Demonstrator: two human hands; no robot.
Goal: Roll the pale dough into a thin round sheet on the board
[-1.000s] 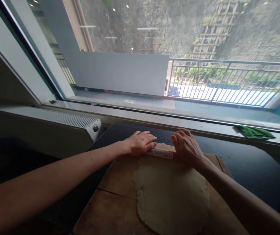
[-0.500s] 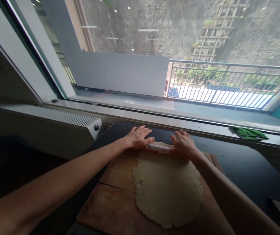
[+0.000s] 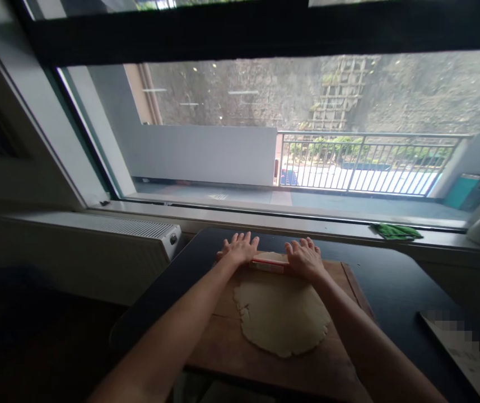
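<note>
A wide, flat sheet of pale dough [image 3: 284, 313] with a ragged edge lies on a brown wooden board [image 3: 223, 341]. Across its far part rests a rolling pin [image 3: 270, 264] with a printed label. My left hand [image 3: 240, 248] lies on the left end of the pin, palm down, fingers spread and pointing away. On the pin's right end is my right hand [image 3: 306, 256], also palm down with its fingers apart. Both palms hide the ends of the pin. A little dough shows beyond the pin, between the hands.
The board sits on a dark table [image 3: 395, 280] below a large window. A green cloth [image 3: 398, 232] lies on the sill [image 3: 340, 230]. A white radiator [image 3: 109, 252] stands at the left. A flat, partly blurred object [image 3: 453, 341] is at the lower right.
The view has tilted up and shifted, showing a dark window bar above. The pin has turned: its label now faces differently. My hands stay on its ends, with the left fingers pointing further away.
</note>
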